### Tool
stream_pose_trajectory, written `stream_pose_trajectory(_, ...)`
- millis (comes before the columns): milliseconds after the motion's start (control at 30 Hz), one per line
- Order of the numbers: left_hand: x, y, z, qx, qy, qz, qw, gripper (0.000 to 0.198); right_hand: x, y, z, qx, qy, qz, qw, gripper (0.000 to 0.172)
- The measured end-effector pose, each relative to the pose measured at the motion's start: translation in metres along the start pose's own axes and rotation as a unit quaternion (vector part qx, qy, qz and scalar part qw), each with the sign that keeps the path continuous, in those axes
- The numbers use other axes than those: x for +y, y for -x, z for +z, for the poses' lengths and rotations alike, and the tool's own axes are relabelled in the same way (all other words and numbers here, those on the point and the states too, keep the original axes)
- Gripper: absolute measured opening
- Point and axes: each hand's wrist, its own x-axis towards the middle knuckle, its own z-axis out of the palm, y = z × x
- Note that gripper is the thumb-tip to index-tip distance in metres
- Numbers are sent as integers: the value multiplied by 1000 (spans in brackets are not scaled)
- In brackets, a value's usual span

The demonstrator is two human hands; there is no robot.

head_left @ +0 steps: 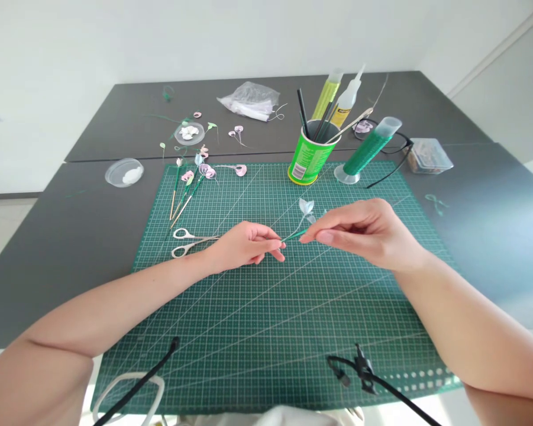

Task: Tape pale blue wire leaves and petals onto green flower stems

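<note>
Above the middle of the green cutting mat [266, 331], my left hand [248, 245] pinches the lower end of a thin stem between thumb and forefinger. At the top of that stem is a pale blue artificial flower [306, 206] with translucent petals. My right hand [366, 234] is closed in a pinch just right of the flower. A green strand [297, 234] runs from the left fingertips to the right ones. Part of the flower's lower petals is close to the right fingers. Scissors [181, 251] with white handles lie beside my left wrist, their blades partly hidden behind the hand.
Pink flowers on sticks [187, 176] lie at the mat's upper left, near two clear dishes [110, 174] [177, 135]. A green can [309, 158] of tools, a tube of green thread [368, 148], a glue bottle [346, 100], glasses [384, 177] and a clear box [430, 155] stand beyond.
</note>
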Motion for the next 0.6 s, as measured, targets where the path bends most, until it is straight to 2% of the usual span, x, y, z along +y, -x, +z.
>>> stream_pose_trajectory(167,-4,2,-1,-64,-54,4,997,25,1,1,-3,27,14,-5,1000,14)
stream_pose_trajectory(367,-5,5,-1,-109,-95,6,989,30,4,-1,-3,-25,91,-10,995,30)
stream_pose_trajectory(600,-5,5,0,-128,-77,12,989,27,13,-4,-5,7,124,-18,992,33)
